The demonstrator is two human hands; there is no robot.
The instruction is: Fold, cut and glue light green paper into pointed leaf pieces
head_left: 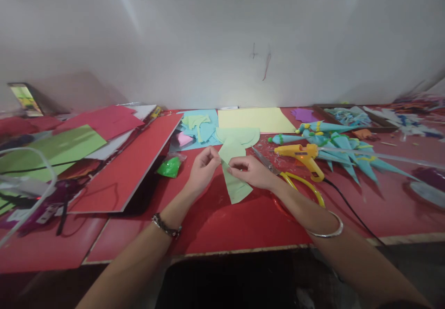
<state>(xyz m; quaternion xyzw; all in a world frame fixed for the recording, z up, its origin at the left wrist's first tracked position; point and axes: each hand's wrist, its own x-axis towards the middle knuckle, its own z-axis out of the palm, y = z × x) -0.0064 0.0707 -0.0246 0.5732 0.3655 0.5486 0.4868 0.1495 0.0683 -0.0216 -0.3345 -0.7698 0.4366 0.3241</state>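
A light green paper piece lies in front of me, a narrow strip widening towards its near end. My left hand is closed, its thumb and fingertips pinched at the strip's left edge. From the other side my right hand is closed too, with bent fingers gripping the same strip; its fingertips partly cover the paper. Rounded light green pieces lie at the strip's far end. Scissors with yellow handles rest beside and partly under my right forearm. A yellow glue gun lies just beyond them.
Blue paper cones lie at right, near a tray of scraps. A slanted red board and coloured sheets fill the left. A green packet lies near my left hand. Yellow paper lies by the white wall.
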